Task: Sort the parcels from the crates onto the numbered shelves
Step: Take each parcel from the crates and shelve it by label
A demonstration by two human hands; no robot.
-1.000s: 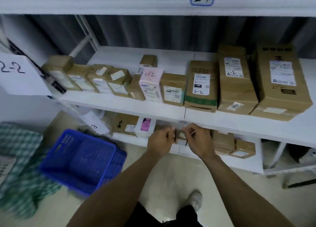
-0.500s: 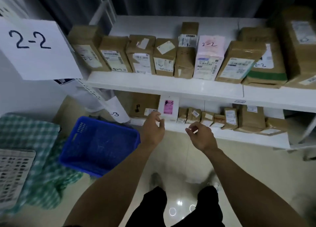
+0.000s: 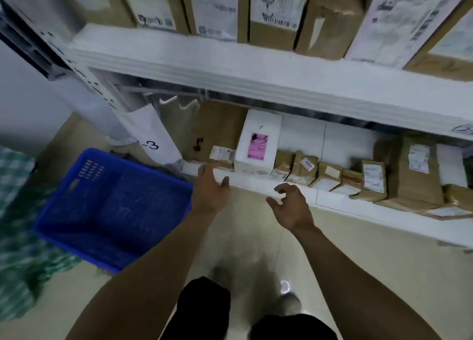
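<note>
Though dim, white shelf (image 3: 332,204) above glossy floor (image 3: 243,239).

— What sits on the lower shelf (image 3: 340,202) before me?
— A white box (image 3: 261,124) with a pink label, beside a row of small brown parcels (image 3: 303,168).
— And the floor (image 3: 243,237)?
— A blue crate (image 3: 122,206), at my left.

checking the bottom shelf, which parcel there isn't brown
The white box with the pink label, near the row's left end; the other parcels on that shelf are brown cardboard.
</note>
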